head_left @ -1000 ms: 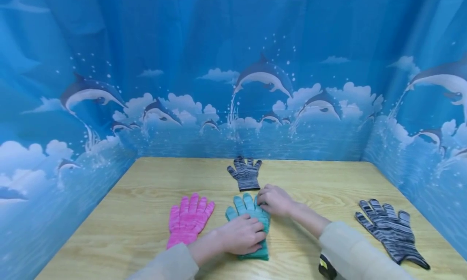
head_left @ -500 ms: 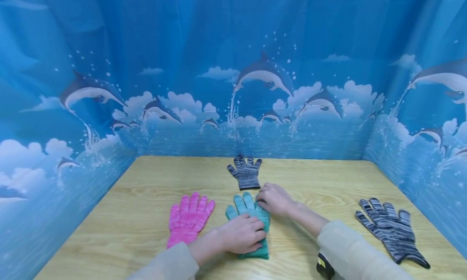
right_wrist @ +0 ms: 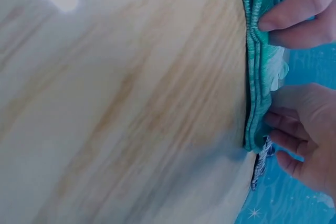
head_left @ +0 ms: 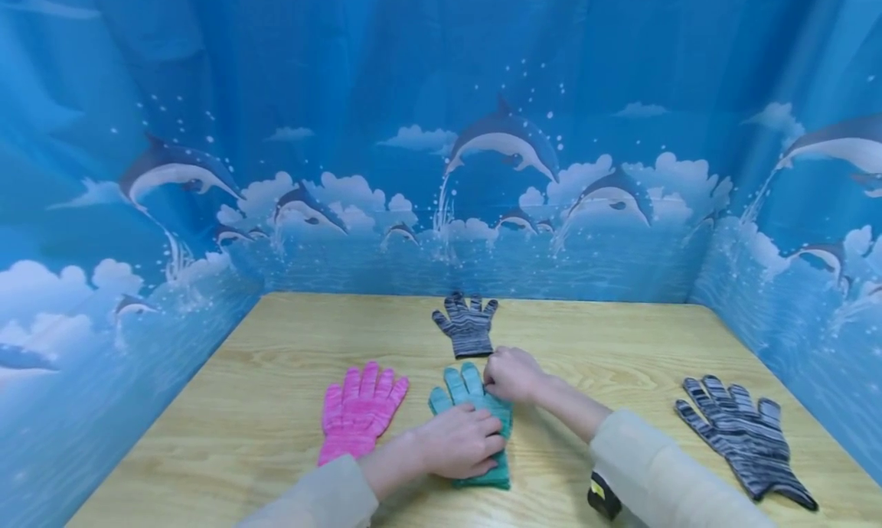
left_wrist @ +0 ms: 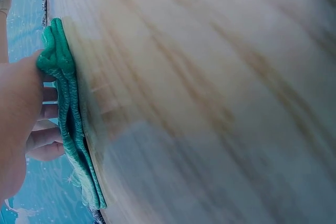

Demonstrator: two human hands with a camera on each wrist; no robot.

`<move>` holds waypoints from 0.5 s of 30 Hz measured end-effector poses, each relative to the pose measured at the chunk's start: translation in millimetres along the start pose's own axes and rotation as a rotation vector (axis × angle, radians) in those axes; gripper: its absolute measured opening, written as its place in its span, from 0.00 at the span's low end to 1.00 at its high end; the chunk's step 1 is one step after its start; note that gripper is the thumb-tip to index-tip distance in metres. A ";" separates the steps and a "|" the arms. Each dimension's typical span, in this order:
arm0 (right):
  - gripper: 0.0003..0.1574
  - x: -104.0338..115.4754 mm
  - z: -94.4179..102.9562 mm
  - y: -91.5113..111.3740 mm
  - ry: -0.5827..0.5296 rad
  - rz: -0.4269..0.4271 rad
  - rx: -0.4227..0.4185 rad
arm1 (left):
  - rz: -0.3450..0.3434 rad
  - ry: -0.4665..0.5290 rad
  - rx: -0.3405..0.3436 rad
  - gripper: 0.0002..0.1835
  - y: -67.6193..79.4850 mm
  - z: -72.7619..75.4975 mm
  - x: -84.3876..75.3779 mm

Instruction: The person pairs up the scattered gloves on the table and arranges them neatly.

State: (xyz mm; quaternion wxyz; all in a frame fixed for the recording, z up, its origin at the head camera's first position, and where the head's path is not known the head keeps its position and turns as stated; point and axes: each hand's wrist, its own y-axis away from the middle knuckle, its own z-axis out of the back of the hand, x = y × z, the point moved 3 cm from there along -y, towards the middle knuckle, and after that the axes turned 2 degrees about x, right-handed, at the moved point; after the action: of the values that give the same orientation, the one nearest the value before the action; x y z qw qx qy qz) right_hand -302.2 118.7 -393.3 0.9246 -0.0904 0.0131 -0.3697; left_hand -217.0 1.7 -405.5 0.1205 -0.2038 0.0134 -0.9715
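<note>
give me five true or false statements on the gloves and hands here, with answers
1. The left hand rests on the teal glove. True.
2. The pink glove lies to the right of the teal one in the head view. False: it lies to the left.
3. The right hand touches the teal glove near its fingers. True.
4. The two striped gloves overlap. False: they lie apart, the far striped glove by the back edge, the other striped glove on the right.
5. Both hands wear gloves. False: both are bare.
</note>
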 end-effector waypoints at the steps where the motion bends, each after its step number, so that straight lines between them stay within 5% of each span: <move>1: 0.20 0.8 0.2 -0.8 0.004 0.001 0.006 | 0.001 -0.002 0.000 0.11 0.1 -0.1 -0.2; 15: 0.22 -0.2 0.2 -7.2 -0.004 0.021 0.055 | 0.012 0.001 -0.004 0.12 0.5 -1.7 -0.4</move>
State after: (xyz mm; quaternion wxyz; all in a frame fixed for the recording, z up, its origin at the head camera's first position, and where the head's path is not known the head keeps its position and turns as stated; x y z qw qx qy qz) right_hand -307.2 113.8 -391.9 0.9305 -0.0657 0.0022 -0.3603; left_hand -217.2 1.3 -407.2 0.1260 -0.2035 0.0167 -0.9708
